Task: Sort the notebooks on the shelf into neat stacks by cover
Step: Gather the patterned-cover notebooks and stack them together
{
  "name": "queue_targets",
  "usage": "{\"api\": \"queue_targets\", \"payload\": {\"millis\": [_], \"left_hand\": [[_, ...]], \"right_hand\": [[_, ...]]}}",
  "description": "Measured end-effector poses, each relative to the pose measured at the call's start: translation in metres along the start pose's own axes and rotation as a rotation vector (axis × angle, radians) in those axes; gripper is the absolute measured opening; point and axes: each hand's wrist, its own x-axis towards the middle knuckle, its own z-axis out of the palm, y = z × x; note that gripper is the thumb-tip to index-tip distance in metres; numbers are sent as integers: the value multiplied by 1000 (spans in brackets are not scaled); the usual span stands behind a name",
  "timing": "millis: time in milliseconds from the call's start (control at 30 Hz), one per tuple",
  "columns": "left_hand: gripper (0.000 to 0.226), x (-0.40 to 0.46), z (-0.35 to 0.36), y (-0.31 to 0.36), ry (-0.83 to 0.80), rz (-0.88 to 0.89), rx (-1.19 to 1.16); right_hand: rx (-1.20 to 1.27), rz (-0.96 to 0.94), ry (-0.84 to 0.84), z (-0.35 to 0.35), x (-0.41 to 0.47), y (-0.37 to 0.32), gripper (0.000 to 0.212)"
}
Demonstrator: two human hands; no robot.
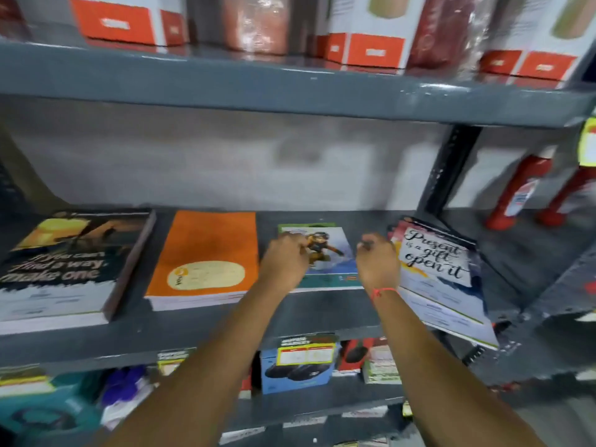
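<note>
On the grey middle shelf (322,311) lie four groups of notebooks. At the left is a thick stack with a dark cover reading "make one" (64,269). Beside it sits an orange-covered stack (206,250). A cartoon-cover notebook stack (332,253) lies in the middle. At the right, spiral notebooks with "Present is a gift open it" (438,266) sit askew and overhang the shelf front. My left hand (285,259) rests curled on the cartoon stack's left edge. My right hand (379,262) is curled at its right edge. The blur hides whether either hand grips it.
The upper shelf (290,88) holds orange-and-white boxes and wrapped items. Red bottles (516,191) stand at the far right behind a black upright post (448,169). Below are boxed goods, among them a blue box (296,366) with price tags.
</note>
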Motion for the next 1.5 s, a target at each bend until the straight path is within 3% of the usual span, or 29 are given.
{"api": "queue_targets", "payload": {"millis": [100,200,300,433,633,733,833,933,1133,1233,1367,1500], "left_hand": [[25,5,51,51,-167,52,-73],[27,8,99,85,-329,45,-111],[27,16,135,107,-435,23,-17],[34,29,161,115,-491,-80,134],[33,44,171,114,-368,-232,198],[33,45,173,116,-336,-278,198],[30,46,174,118,-305,-322,116],[26,46,174,118,-292,-388,-29],[28,47,171,116,-287,-467,-354],[12,47,158,119,-257,-463,-459],[38,45,119,110,-233,-440,-442],[21,42,59,73,-118,-442,-540]], "right_hand": [[-71,158,35,-38,21,53,33],[-164,277,-94,-72,34,108,40],[-230,310,-233,-97,41,153,45],[-231,360,-183,-105,52,178,39],[-92,491,-170,-114,80,197,28],[71,582,-143,-117,89,204,8],[273,676,-113,-120,93,209,28],[369,726,-145,-125,95,213,35],[351,716,-132,-134,95,212,32],[435,716,-161,-139,97,205,33],[545,700,-187,-133,88,173,11],[571,520,-286,-113,79,113,25]]}}
